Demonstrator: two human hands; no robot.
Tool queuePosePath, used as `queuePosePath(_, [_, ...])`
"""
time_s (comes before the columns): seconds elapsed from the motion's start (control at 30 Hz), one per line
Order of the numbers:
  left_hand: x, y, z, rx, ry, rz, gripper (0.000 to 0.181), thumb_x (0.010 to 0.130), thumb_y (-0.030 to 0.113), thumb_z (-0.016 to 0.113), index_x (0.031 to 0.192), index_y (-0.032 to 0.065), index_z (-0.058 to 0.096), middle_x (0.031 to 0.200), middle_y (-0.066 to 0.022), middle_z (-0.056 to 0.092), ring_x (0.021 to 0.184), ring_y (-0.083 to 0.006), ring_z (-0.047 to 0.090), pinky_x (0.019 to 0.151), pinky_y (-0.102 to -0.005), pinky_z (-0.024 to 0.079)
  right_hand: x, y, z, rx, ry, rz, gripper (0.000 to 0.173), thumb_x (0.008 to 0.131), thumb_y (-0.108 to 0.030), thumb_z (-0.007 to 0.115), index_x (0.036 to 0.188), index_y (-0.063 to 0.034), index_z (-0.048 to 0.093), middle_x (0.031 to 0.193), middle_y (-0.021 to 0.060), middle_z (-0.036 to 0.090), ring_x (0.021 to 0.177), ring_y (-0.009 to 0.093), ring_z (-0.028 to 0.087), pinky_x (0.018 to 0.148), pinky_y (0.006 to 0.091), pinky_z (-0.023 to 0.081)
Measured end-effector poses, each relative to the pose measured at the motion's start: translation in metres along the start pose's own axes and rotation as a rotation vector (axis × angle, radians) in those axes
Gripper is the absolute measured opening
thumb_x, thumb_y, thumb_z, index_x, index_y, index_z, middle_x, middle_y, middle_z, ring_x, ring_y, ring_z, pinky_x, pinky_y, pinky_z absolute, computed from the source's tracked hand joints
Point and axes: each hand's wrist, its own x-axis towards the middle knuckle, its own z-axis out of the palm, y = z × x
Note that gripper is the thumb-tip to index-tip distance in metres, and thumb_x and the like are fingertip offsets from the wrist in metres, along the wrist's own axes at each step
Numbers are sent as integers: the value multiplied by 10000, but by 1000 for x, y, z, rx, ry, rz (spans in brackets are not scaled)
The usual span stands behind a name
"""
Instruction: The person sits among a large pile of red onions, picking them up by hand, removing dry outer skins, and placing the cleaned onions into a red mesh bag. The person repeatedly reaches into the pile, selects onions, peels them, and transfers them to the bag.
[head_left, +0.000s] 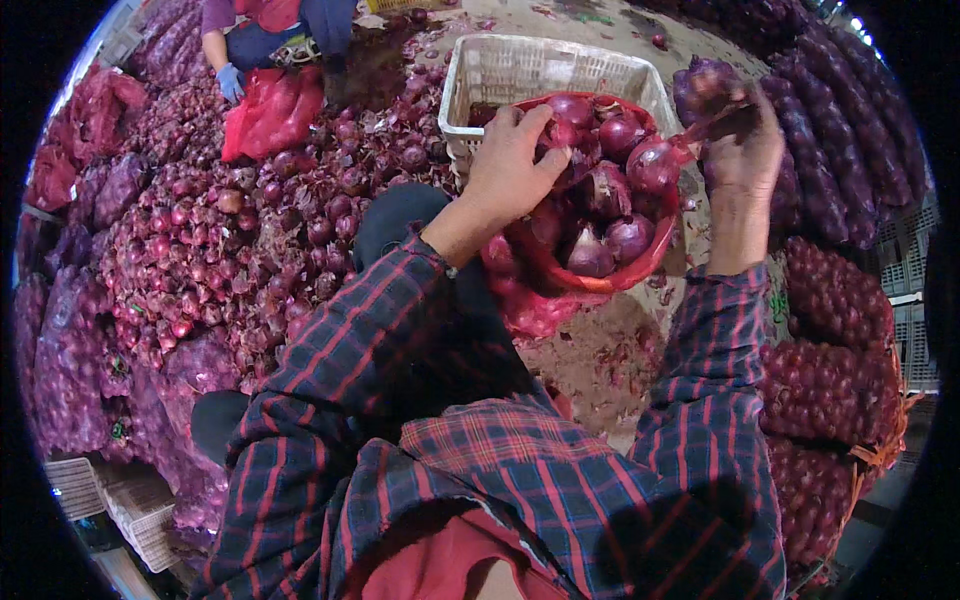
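Observation:
Before me is a red mesh bag (540, 306), its round red rim (600, 283) spread wide around several large red onions (589, 255). My left hand (514, 161) lies over the rim's far left side, its thumb and forefinger against an onion (566, 135). Its other fingertips are hidden, so I cannot tell whether it grips the rim or an onion. To the right of the bag, my right hand (739, 142) is raised and blurred. Its fingers pinch a reddish strip (701, 133) that runs towards an onion (652, 165) at the bag's right edge; its material is unclear.
A white plastic crate (555, 60) stands just behind the bag. Loose onions (195, 255) heap up on the left. Filled mesh sacks (832, 390) line the right. At the far left a person's gloved hand (230, 82) touches a red mesh bag (274, 112).

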Motion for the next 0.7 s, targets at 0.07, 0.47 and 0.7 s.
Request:
queuePosePath(0.07, [8, 13, 4, -53, 4, 49, 562, 814, 292, 666, 1286, 24, 517, 1182, -254, 506, 1102, -431, 499, 958, -481, 421, -2, -61, -14, 2, -153, -77, 291, 965, -251, 495, 786, -27, 546, 985, 244, 663, 975, 380, 636, 927, 475, 467])
queuePosePath(0.47, [1, 66, 1, 280, 49, 467, 641, 703, 397, 751, 1234, 102, 543, 1227, -163, 503, 1176, -384, 435, 949, -533, 364, -24, 12, 55, 53, -277, -11, 338, 1010, -320, 423, 833, -48, 515, 1011, 197, 616, 981, 353, 611, 923, 482, 478])
queuePosePath(0.7, [23, 79, 26, 63, -133, 386, 321, 774, 317, 682, 1036, 133, 657, 1161, -109, 584, 1141, -370, 495, 909, -534, 390, -48, -6, 186, 94, -792, 86, 401, 999, -377, 473, 708, -104, 506, 833, 159, 670, 763, 278, 694, 691, 419, 589])
